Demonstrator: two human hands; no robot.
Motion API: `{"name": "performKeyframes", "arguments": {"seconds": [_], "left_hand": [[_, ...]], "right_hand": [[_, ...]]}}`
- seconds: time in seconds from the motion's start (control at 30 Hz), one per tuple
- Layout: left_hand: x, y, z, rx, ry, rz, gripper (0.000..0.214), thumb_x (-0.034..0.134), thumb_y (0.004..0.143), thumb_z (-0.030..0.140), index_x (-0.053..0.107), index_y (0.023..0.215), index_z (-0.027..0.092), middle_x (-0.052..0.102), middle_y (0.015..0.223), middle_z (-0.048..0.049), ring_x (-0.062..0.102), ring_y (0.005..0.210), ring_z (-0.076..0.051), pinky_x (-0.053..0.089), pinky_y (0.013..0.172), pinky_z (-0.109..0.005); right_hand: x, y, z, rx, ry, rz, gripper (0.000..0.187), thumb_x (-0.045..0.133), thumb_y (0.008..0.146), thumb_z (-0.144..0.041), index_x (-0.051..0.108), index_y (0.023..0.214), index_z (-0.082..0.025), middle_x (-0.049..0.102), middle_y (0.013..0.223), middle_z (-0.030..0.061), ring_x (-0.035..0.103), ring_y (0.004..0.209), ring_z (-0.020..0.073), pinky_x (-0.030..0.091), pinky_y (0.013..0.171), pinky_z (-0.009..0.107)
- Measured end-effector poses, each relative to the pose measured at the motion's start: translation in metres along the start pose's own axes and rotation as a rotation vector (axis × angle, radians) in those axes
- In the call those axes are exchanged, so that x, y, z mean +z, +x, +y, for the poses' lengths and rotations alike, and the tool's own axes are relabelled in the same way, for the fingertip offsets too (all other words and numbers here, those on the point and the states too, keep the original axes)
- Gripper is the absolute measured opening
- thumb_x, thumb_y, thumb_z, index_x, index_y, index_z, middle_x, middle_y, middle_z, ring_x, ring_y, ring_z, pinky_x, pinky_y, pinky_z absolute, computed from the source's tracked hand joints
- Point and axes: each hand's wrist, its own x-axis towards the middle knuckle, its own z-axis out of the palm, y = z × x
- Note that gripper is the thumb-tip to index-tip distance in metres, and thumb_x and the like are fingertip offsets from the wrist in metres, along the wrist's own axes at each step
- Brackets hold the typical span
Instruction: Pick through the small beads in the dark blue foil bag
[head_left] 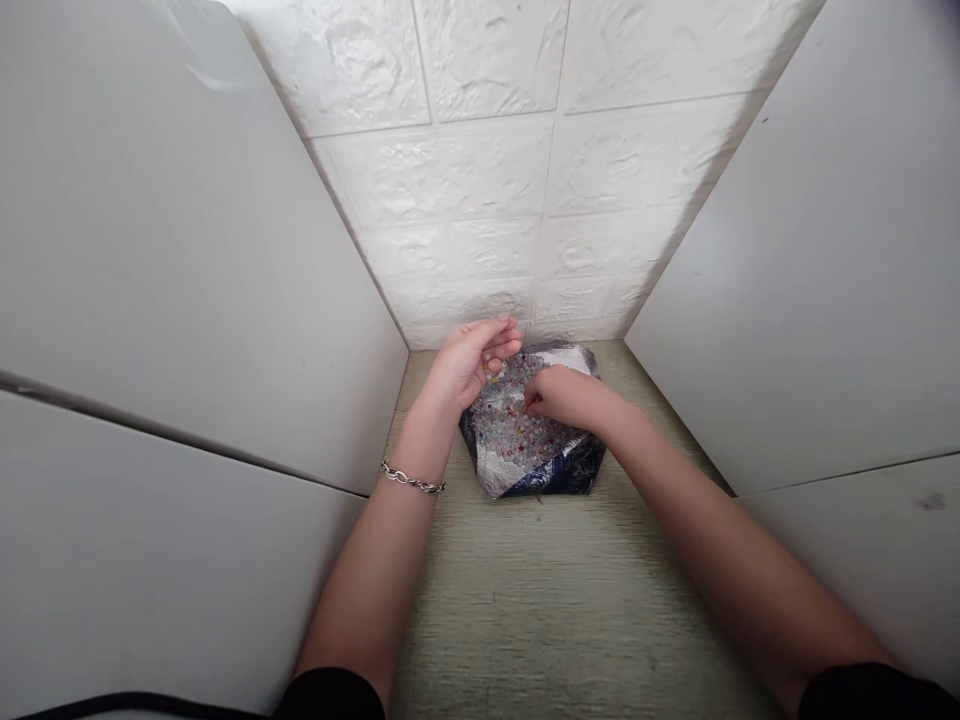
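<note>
A dark blue and white patterned box (564, 476) lies at the far end of the table, filled with many small clear and coloured beads (504, 432). My left hand (471, 358) hovers over the box's left side, palm cupped upward, fingers curled, with what look like a few beads at its fingertips. A silver chain bracelet (411, 481) circles that wrist. My right hand (561, 394) rests down in the beads, its fingers bunched in a pinch; what they hold is too small to make out.
Grey-white panels (187, 330) wall in the narrow space on the left and right (810, 300). A white embossed tile wall (487, 180) closes the back. The pale woodgrain table top (555, 600) stretches toward me.
</note>
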Motion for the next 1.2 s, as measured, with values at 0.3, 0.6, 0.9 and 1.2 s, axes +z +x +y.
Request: {"name": "performKeyframes", "arguments": {"seconds": [0.3, 0.6, 0.9, 1.2], "left_hand": [[-0.003, 0.0, 0.001, -0.009, -0.008, -0.042, 0.008, 0.059, 0.075, 0.02, 0.061, 0.073, 0.012, 0.064, 0.066, -0.0013, 0.054, 0.046, 0.0, 0.025, 0.032, -0.009], [0.001, -0.005, 0.004, -0.118, -0.095, -0.09, 0.01, 0.055, 0.078, 0.017, 0.059, 0.071, 0.011, 0.062, 0.066, -0.0004, 0.047, 0.04, 0.003, 0.022, 0.029, -0.008], [0.003, -0.007, 0.006, -0.164, -0.156, -0.111, 0.01, 0.054, 0.079, 0.016, 0.059, 0.071, 0.011, 0.062, 0.066, 0.0, 0.049, 0.04, 0.003, 0.023, 0.029, -0.007], [0.011, -0.014, 0.01, 0.004, -0.006, -0.011, 0.011, 0.06, 0.074, 0.023, 0.062, 0.077, 0.013, 0.065, 0.07, -0.0011, 0.051, 0.041, 0.001, 0.025, 0.03, -0.009]], "right_hand": [[0.0, 0.003, 0.015, 0.104, 0.019, 0.101, 0.022, 0.046, 0.076, -0.015, 0.067, 0.084, -0.018, 0.067, 0.087, 0.0072, 0.059, 0.079, 0.0169, 0.038, 0.068, 0.024], [0.001, 0.006, 0.02, 0.08, 0.025, 0.154, 0.023, 0.044, 0.077, -0.014, 0.066, 0.085, -0.019, 0.066, 0.088, 0.0064, 0.058, 0.08, 0.017, 0.037, 0.071, 0.024], [-0.001, 0.005, 0.022, 0.093, -0.015, 0.209, 0.027, 0.042, 0.078, -0.012, 0.066, 0.089, -0.016, 0.065, 0.092, 0.0091, 0.057, 0.085, 0.0179, 0.037, 0.072, 0.024], [0.002, 0.002, 0.024, 0.095, -0.049, 0.17, 0.029, 0.039, 0.078, -0.005, 0.062, 0.094, -0.013, 0.063, 0.101, 0.0115, 0.056, 0.091, 0.0184, 0.037, 0.077, 0.025]]}}
